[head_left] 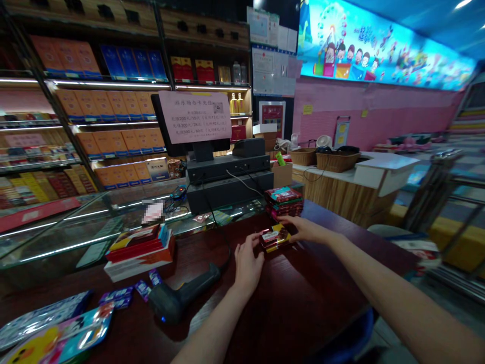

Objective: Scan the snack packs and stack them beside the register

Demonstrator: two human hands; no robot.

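Observation:
A small stack of flat packets (276, 236) in red, yellow and dark wrappers lies on the dark wooden counter (303, 303). My left hand (247, 263) touches its near left end with the fingertips. My right hand (303, 228) rests fingers on its right side. Both hands grip the stack between them. Just behind it stands a taller pile of similar packets (285, 201).
A grey barcode scanner (178, 298) lies to the left, with its cable running back to the cash register (227, 174) and its screen (195, 119). Flat boxes (138, 250), small sweets (125, 296) and colourful packs (56, 333) sit at left. Shelves of cartons (113, 136) stand behind the glass counter (87, 222).

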